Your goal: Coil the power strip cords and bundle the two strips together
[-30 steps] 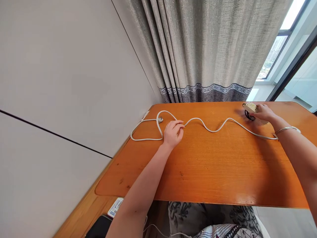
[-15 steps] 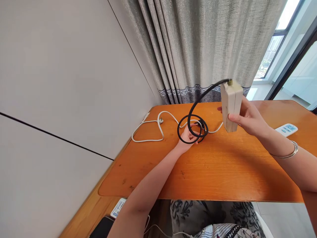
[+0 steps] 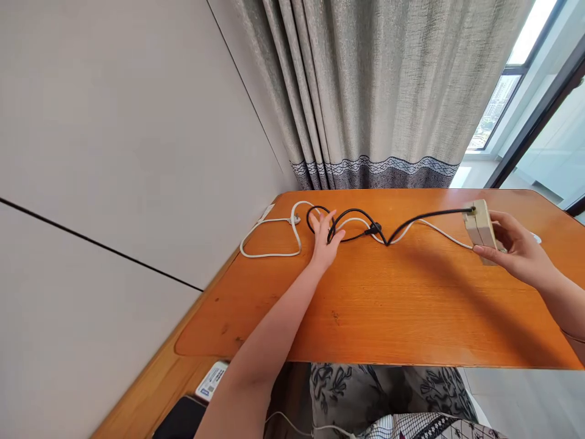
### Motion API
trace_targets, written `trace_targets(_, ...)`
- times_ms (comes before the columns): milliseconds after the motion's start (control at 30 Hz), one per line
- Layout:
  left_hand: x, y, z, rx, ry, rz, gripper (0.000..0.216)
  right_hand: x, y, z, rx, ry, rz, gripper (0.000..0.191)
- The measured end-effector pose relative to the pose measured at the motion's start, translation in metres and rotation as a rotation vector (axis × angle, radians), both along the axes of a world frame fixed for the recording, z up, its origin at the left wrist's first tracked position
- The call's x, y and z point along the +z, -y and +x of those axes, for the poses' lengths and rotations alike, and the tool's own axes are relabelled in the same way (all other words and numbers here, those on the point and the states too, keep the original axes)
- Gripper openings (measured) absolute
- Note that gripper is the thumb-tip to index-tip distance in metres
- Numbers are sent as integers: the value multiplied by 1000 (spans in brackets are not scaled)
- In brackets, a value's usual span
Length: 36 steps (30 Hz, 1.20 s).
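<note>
My right hand (image 3: pixel 518 251) is closed on a beige power block (image 3: pixel 479 229), held upright just above the right side of the orange table (image 3: pixel 388 305). A black cable (image 3: pixel 425 216) runs from the block's top leftward to a loose loop and a black plug (image 3: pixel 375 229). My left hand (image 3: pixel 325 239) lies at that loop with its fingers stretched and spread, and the black cable passes between them. A white cable (image 3: pixel 270 239) with a plug (image 3: pixel 296 218) lies in curves under the black one.
A grey curtain (image 3: pixel 375 91) hangs behind the table, with a plain wall to the left and a window at the right. A small white thing (image 3: pixel 535 238) peeks out behind my right hand. Below the table's left corner lie a black device (image 3: pixel 183 421) and a white label (image 3: pixel 210 381).
My right hand has carried the beige block down and to the right, drawing the black cable out of its coil. My left hand has opened over the remaining loop.
</note>
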State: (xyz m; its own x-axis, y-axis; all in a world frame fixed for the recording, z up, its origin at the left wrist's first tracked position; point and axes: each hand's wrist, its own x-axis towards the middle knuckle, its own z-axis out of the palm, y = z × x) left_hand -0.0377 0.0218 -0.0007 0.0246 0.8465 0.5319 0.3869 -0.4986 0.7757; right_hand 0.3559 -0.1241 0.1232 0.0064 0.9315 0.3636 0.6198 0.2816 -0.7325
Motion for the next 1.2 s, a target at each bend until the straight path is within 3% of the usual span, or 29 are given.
trace_targets(100,18,-2,-19,114,-188,181,74,-15,10,36,-173,329,81,59)
trace_targets(200,36,-5,-40,233,-314,326,81,-32,19,73,-329,626,-25,55)
trace_targets(367,44,-11,-60,198,-306,287,77,-58,30,128,-494,720,-267,55)
trace_targets(533,35,-12,-53,194,-170,79,70,-68,38,155,-475,745,-404,58)
trace_targets(700,18,-21,-50,149,-188,-335,67,-62,31,153,-334,942,-459,50)
trace_targets(767,13,-24,-51,105,-170,-396,62,-60,25,150,-320,1002,-501,57)
trace_targets(900,16,-21,-48,59,-161,-298,48,-56,17,145,-325,1080,-544,68)
trace_targets(1033,30,-8,-39,44,-234,-175,43,-47,11,121,-400,1135,-493,61)
trace_targets(1100,36,-2,-34,29,-250,-124,43,-43,4,96,-329,1056,-382,50)
trace_targets(1200,41,4,-30,31,-281,-37,44,-41,-13,45,-45,790,-126,50)
